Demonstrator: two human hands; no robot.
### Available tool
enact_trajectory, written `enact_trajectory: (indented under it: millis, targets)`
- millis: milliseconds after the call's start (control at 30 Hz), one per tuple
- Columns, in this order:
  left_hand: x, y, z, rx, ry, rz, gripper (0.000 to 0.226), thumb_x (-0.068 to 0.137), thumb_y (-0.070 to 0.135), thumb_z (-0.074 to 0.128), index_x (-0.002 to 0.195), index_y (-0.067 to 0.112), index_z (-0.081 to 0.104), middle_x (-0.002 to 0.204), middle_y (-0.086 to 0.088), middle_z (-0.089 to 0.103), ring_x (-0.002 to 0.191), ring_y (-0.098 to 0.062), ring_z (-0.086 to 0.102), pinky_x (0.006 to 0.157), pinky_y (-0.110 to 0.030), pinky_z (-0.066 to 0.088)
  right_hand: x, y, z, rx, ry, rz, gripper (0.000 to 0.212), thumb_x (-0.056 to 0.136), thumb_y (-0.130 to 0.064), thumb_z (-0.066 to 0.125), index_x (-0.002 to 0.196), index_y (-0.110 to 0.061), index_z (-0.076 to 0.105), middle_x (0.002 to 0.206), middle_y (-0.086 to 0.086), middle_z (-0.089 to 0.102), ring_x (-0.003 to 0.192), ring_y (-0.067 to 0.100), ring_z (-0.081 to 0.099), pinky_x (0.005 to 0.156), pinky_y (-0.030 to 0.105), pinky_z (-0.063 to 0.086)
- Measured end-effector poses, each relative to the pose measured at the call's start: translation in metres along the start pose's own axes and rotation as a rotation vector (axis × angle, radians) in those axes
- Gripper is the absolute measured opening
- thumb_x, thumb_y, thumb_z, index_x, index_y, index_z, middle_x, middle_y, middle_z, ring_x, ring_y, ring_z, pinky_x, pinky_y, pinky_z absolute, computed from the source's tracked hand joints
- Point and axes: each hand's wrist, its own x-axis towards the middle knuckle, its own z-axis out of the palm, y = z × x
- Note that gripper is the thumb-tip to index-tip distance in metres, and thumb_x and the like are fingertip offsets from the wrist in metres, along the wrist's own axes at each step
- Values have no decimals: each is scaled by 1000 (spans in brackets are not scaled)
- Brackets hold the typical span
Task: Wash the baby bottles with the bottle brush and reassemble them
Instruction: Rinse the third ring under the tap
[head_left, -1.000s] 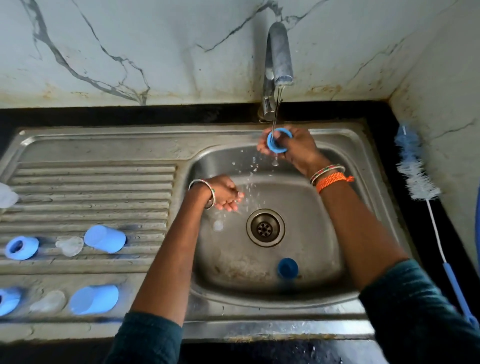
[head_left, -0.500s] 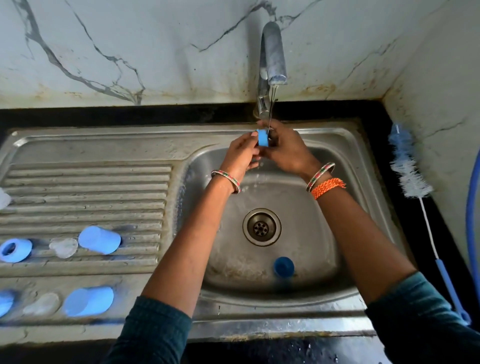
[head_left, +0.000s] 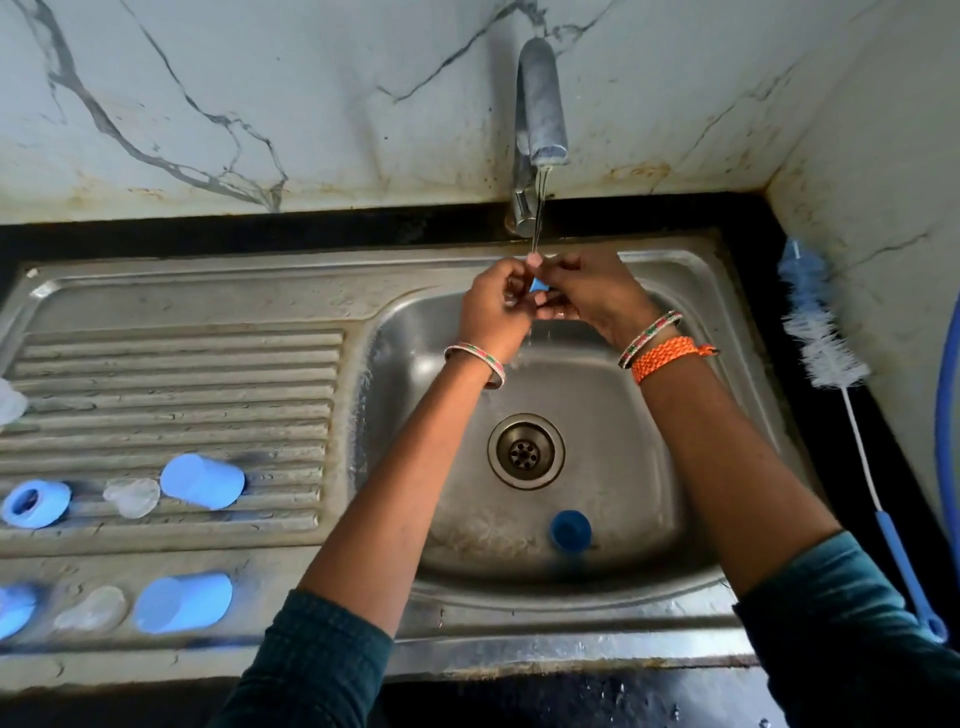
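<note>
Two hands meet under the tap (head_left: 537, 104), right where the thin water stream (head_left: 537, 218) comes down. I see my left hand (head_left: 496, 306) and my right hand (head_left: 587, 291) close together over the back of the sink bowl (head_left: 623, 415). Between them is a small blue ring (head_left: 538, 284), and only a little bit of it shows. The fingers of both hands are curled in and pinch the ring from each side. The water lands on the fingertips just above the ring.

Down in the bowl, a dark blue cap (head_left: 570, 530) lies near the front wall, a little to the right of the drain (head_left: 525, 451).

On the ribbed drying board (head_left: 171, 384) to the left, more bottle parts are set in two rows. In the far row I see a blue ring piece (head_left: 35, 503), then a clear teat (head_left: 132, 496), then a light blue cup (head_left: 202, 480) lying on its side. In the near row there is another blue piece (head_left: 15, 610) at the edge of the view, a second clear teat (head_left: 91, 608), and a second light blue cup (head_left: 182, 603). One more clear thing (head_left: 9, 400) peeks in at the far left, and I cannot tell what it is.

The bottle brush (head_left: 826, 338) lies on the dark counter (head_left: 769, 249) to the right of the sink, along the wall. Its fluffy blue and white head points away from me, and its blue handle points toward me. It is well apart from both hands.
</note>
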Motion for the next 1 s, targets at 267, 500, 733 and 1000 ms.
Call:
enact_trajectory:
  millis: [267, 500, 733, 1000]
  targets:
    - [12, 19, -20, -733, -104, -502, 17, 97, 12, 45, 89, 7, 60, 67, -4, 66, 58, -10, 60, 64, -22, 47, -8, 3, -5, 15, -79, -293, 38, 75, 13, 69, 98, -18, 67, 112, 3, 67, 96, 13, 66, 78, 25, 55]
    - [12, 6, -16, -183, 40, -126, 18, 87, -8, 56, 104, -7, 62, 81, 1, 63, 68, 0, 59, 69, -15, 49, -5, -6, 2, 66, -170, 46, 25, 98, -23, 53, 117, -7, 55, 95, 17, 66, 71, 21, 70, 64, 28, 58]
    - [4, 7, -21, -422, -94, -309, 17, 97, 3, 44, 85, 13, 52, 80, -5, 59, 66, -10, 58, 60, -20, 49, -4, 10, 7, -121, -72, -271, 56, 77, 21, 56, 123, -10, 62, 93, 9, 70, 89, 20, 70, 80, 30, 57]
    - [1, -13, -10, 118, -41, 164, 19, 76, 8, 61, 92, 3, 71, 84, 3, 68, 78, -1, 61, 74, -17, 47, -1, -3, 10, 216, -96, -47, 7, 93, -4, 55, 91, -9, 60, 80, 6, 63, 67, 11, 62, 56, 19, 51]
